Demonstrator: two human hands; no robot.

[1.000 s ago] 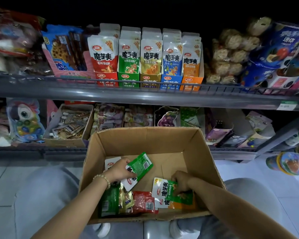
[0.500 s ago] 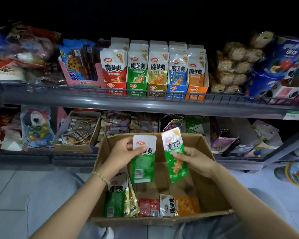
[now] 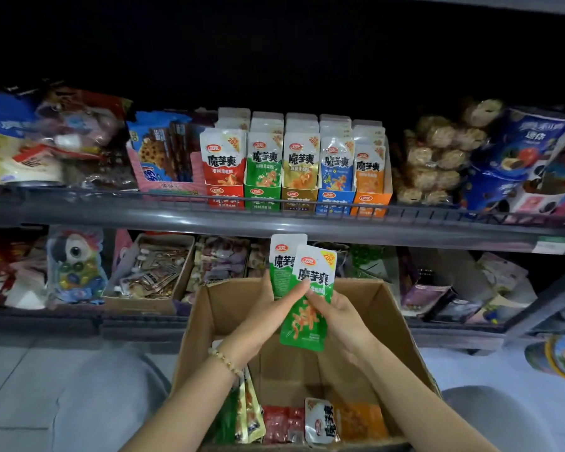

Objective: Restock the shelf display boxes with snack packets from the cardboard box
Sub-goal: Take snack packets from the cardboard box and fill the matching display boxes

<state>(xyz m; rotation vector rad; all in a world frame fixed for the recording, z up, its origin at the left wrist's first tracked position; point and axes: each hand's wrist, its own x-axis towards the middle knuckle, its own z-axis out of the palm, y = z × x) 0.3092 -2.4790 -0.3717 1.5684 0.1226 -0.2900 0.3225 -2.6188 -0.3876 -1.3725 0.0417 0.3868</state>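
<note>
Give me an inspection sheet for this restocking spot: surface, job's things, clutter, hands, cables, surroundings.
Surface: upper shelf, grey, with a wire front rail; pale tiled floor below.
Job's things: five display boxes side by side on the upper shelf, red to orange, all holding packets; cardboard box open below them; front packet and rear packet, both green, overlapped above it.
Clutter: loose packets lie on the box bottom, orange, red and green.
Hands: left hand grips the rear packet; right hand pinches the front packet.
Cables: nothing seen.
Surroundings: lower shelf with mixed snacks; parrot pack at its left.
</note>
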